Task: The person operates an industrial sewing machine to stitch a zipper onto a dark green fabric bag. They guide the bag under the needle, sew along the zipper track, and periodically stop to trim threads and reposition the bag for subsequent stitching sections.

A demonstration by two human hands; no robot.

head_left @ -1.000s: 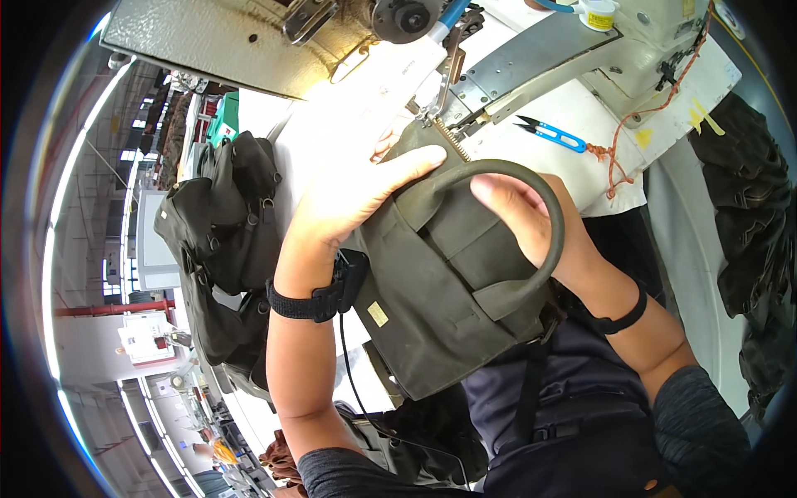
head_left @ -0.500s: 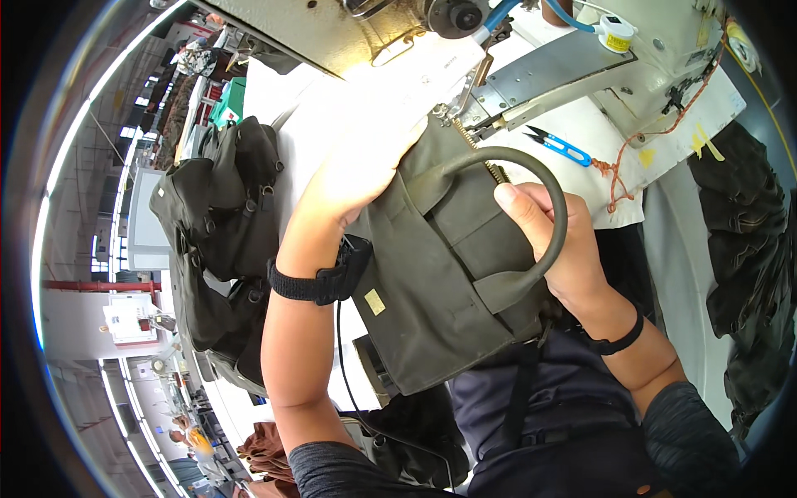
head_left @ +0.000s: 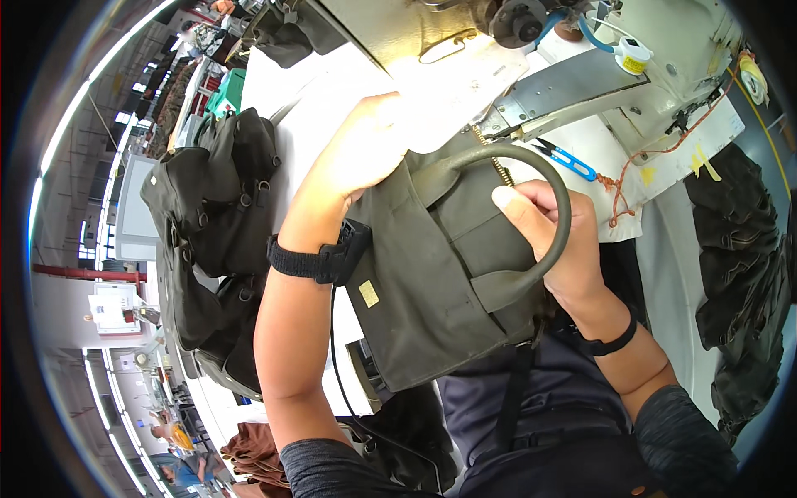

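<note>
A dark olive handbag [head_left: 415, 290] lies tilted before me, with a small pale label near its lower left corner. Its rounded carrying handle [head_left: 567, 207] arches over my right hand [head_left: 560, 236], which pinches the bag's edge beside a brass-toothed zipper [head_left: 503, 171], thumb on top. At the bag's upper left edge rests my left hand [head_left: 365, 145]; bright glare washes out its fingers, so their grip does not show. Just beyond is the lit area under a sewing machine [head_left: 531, 100]; its needle area is lost in the glare.
Blue thread snips [head_left: 569, 159] on an orange cord [head_left: 618, 195] lie right of the machine bed. More dark bags [head_left: 220, 199] are heaped at the left. Brown material [head_left: 257, 452] sits at lower left, and dark pieces [head_left: 739, 274] hang at the right.
The view has shifted, so the machine sits farther right and lower in the picture. My left hand is slightly farther from the zipper; my right hand keeps its hold on the bag.
</note>
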